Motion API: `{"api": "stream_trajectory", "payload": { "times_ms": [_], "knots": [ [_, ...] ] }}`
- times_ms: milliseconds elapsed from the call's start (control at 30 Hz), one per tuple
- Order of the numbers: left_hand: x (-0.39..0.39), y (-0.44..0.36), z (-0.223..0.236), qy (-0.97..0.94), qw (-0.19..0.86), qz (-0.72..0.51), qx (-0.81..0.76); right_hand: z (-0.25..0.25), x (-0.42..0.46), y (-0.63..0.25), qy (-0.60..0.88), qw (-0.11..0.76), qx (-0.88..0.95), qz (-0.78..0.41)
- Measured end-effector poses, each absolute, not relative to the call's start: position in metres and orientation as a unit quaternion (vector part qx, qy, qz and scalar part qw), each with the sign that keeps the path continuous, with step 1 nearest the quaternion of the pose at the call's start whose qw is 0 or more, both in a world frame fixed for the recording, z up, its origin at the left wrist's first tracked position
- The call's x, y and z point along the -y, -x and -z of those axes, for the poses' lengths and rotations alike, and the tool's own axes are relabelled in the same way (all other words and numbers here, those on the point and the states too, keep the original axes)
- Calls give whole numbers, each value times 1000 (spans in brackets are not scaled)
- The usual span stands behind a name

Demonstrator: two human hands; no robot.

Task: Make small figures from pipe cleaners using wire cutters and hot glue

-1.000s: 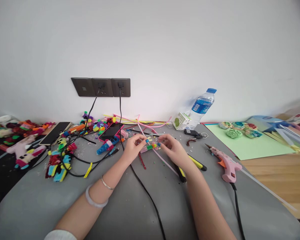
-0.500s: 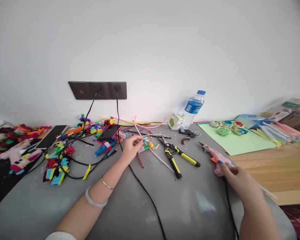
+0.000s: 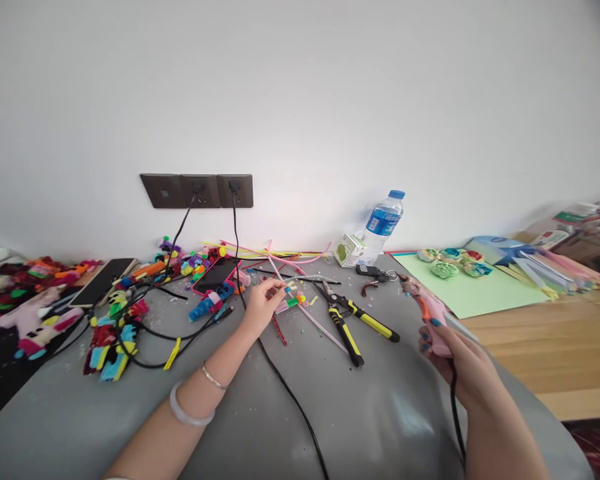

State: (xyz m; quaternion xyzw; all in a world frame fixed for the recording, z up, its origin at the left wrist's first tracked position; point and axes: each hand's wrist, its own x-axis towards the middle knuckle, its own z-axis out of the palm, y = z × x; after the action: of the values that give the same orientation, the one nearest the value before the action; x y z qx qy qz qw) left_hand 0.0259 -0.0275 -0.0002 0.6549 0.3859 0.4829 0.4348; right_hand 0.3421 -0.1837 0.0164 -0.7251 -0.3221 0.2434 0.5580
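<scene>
My right hand (image 3: pixel 455 357) is wrapped round the handle of a pink hot glue gun (image 3: pixel 433 310), held up at the right side of the grey table; its nozzle points away and to the left. A black cord runs down from its grip. My left hand (image 3: pixel 266 303) pinches a small pale yellow piece (image 3: pixel 292 286) between thumb and finger; its exact kind is too small to make out. Just below those fingertips lie small coloured pieces (image 3: pixel 293 302) and a pale pink pipe cleaner (image 3: pixel 325 330). Yellow-and-black pliers (image 3: pixel 353 320) rest open to their right.
Pipe-cleaner figures (image 3: pixel 113 340) and a phone (image 3: pixel 215 275) sit at the left among black cables (image 3: pixel 280 373). A water bottle (image 3: pixel 383 227), small box (image 3: pixel 350 250) and keys (image 3: pixel 373 273) stand or lie at the back. Green paper (image 3: pixel 473 293) with rosettes is on the right.
My right hand has tightened round the glue gun's handle and raised it, turning the nozzle more upright. My left hand keeps its pinch near the same spot. The view has tilted slightly.
</scene>
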Motion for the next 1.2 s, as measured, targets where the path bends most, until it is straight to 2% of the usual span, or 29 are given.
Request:
{"api": "stream_trajectory", "payload": {
  "times_ms": [67,133,300,567,1200],
  "knots": [
    [27,-26,1,-653,432,-491,-383,-20,180,-317,646,602,302,-361],
    [27,-26,2,-652,427,-499,-379,-24,176,-291,585,603,347,-417],
    [28,-26,1,-657,420,-502,-373,-22,161,-235,528,586,427,-443],
    [30,-25,-2,-642,419,-522,-374,3,146,-214,560,554,495,-367],
    [31,-26,-1,-651,391,-550,-349,0,145,-209,573,539,492,-373]
  ]
}}
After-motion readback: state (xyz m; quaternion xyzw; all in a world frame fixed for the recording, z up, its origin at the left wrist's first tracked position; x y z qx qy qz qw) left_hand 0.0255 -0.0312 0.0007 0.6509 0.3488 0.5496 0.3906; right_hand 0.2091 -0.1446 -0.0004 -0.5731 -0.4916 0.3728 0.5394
